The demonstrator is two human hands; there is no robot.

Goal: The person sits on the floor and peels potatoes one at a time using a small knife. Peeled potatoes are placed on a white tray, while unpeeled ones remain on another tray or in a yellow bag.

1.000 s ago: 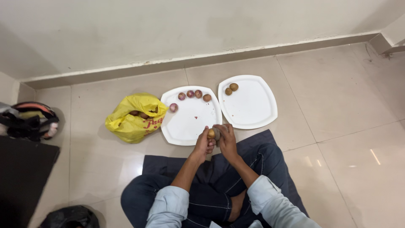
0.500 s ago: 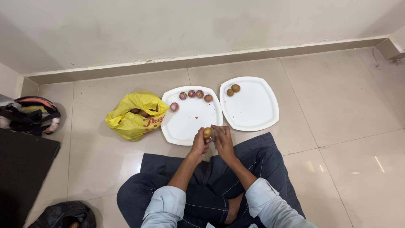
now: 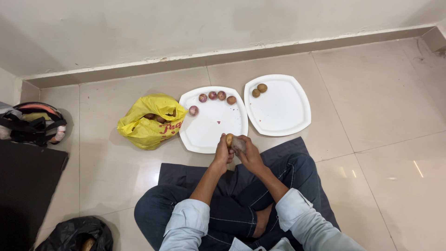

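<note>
A single view comes from a camera on the person's head, looking steeply down and forward over their crossed legs to the tiled floor (image 3: 381,121). It faces the wall (image 3: 186,28), whose base runs across the top of the frame. The left hand (image 3: 224,152) and right hand (image 3: 249,155) sit near the centre, fairly close below the lens; two white plates (image 3: 278,116) lie just beyond them, towards the wall
</note>
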